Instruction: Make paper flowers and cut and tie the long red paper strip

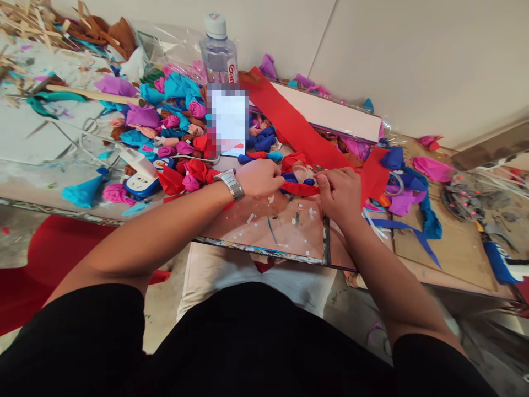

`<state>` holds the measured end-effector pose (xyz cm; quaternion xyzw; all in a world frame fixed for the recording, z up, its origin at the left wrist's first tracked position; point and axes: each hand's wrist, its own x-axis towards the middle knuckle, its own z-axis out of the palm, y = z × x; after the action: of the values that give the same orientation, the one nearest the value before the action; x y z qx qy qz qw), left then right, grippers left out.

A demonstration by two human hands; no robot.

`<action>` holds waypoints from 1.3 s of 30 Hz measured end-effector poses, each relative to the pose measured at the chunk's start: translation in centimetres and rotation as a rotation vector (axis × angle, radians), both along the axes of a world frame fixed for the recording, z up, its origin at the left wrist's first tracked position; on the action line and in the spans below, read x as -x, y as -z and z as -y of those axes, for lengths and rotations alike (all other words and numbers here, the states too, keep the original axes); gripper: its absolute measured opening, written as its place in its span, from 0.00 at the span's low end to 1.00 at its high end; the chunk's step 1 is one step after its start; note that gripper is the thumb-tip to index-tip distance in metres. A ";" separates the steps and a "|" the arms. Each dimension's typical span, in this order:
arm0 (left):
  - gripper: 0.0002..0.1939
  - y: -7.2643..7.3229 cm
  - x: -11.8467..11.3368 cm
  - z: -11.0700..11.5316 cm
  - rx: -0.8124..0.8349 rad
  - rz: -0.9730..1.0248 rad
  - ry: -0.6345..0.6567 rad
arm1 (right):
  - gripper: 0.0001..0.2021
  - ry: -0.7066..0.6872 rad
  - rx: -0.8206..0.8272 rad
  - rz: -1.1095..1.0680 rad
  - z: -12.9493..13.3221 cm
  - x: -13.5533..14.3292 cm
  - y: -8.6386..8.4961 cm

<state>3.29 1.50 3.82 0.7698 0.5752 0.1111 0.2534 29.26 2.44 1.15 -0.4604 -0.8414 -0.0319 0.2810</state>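
Observation:
A short red fabric strip (303, 189) with dark blue cloth along it stretches between my two hands, just above the table's front part. My left hand (258, 179), with a silver watch at the wrist, is closed at the strip's left end; its fingertips are partly hidden. My right hand (341, 193) pinches the other end between thumb and fingers. Behind the strip lies a crumpled pale pink piece of cloth (303, 172). A long, wide red fabric band (297, 124) runs from the back down to my right hand.
Twisted cloth pieces in several colours heap behind my left hand. A phone-like bright screen (228, 118), blurred, stands before a water bottle (219, 58). At left are a power strip (142, 179) and green-handled pliers (55, 95). A blue ribbon (407, 234) and cardboard (446, 248) lie right.

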 end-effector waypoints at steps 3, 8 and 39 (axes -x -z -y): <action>0.15 0.0 0.0 -0.1 -0.021 0.027 -0.049 | 0.20 -0.083 -0.073 -0.102 0.3 0.3 0.0; 0.14 -0.1 0.0 -0.1 -0.051 0.148 -0.094 | 0.10 -0.390 -0.105 -0.203 1.3 0.7 0.0; 0.12 0.3 -0.8 0.8 0.015 0.222 0.240 | 0.09 -0.372 0.131 -0.319 1.6 1.6 0.9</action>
<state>4.06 0.67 3.50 0.8141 0.4483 0.1601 0.3327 27.70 0.79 0.21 -0.3140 -0.8571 0.1479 0.3807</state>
